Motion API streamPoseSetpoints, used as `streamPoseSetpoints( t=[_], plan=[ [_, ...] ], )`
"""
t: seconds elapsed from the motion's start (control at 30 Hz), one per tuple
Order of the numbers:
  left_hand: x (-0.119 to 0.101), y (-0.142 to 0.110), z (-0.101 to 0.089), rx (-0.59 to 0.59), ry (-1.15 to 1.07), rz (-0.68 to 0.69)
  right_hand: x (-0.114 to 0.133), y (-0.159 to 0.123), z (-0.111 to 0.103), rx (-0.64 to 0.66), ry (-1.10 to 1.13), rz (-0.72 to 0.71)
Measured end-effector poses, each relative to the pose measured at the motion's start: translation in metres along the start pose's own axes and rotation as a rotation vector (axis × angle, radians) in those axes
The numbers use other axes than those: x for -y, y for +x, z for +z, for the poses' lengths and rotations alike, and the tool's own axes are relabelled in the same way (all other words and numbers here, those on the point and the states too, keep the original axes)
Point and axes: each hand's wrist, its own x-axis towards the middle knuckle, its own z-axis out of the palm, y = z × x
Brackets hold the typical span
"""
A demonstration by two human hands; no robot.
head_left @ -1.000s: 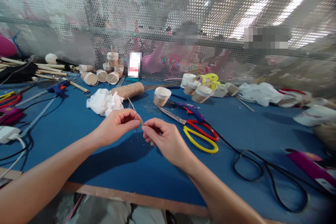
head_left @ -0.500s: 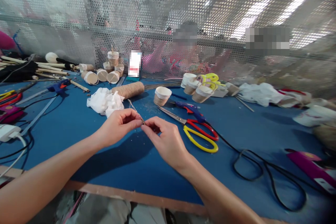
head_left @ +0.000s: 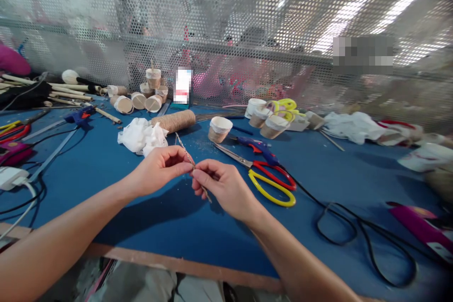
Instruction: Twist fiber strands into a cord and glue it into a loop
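A thin twisted strand, twine or wire, runs between my hands above the blue table. My left hand pinches it between thumb and forefinger, and its far end sticks up past the fingers. Fingertips almost touching the left ones, my right hand also grips the strand; a short brown tail hangs below its fingers. Just beyond stands a small cup wrapped in twine with a white cloth rim. Scissors with one red and one yellow handle lie right of my right hand.
A twine roll and crumpled white cloth lie behind my left hand. A blue glue gun trails a black cable on the right. Several wrapped cups, a phone and a perforated metal screen stand at the back.
My right hand's grip has shifted on the strand, and the strand's tail now shows below its fingers. My left hand has stayed nearly in place.
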Motion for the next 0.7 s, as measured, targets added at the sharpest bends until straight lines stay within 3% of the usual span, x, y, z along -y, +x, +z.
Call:
streamPoseSetpoints(
  t=[0.23, 0.43, 0.53, 0.7],
  plan=[
    [-0.001, 0.001, -0.004, 0.049, -0.019, -0.007, 0.001, -0.001, -0.002, 0.104, -0.025, 0.023],
    [0.0, 0.003, 0.007, -0.12, -0.008, -0.035, -0.005, 0.001, 0.002, -0.25, -0.586, -0.27],
    [0.001, 0.003, 0.01, -0.134, -0.002, -0.038, -0.007, 0.0, 0.002, -0.258, -0.722, -0.356],
    [0.001, 0.003, 0.003, -0.053, 0.015, -0.02, -0.004, -0.002, 0.001, -0.225, -0.609, -0.346]
  ],
)
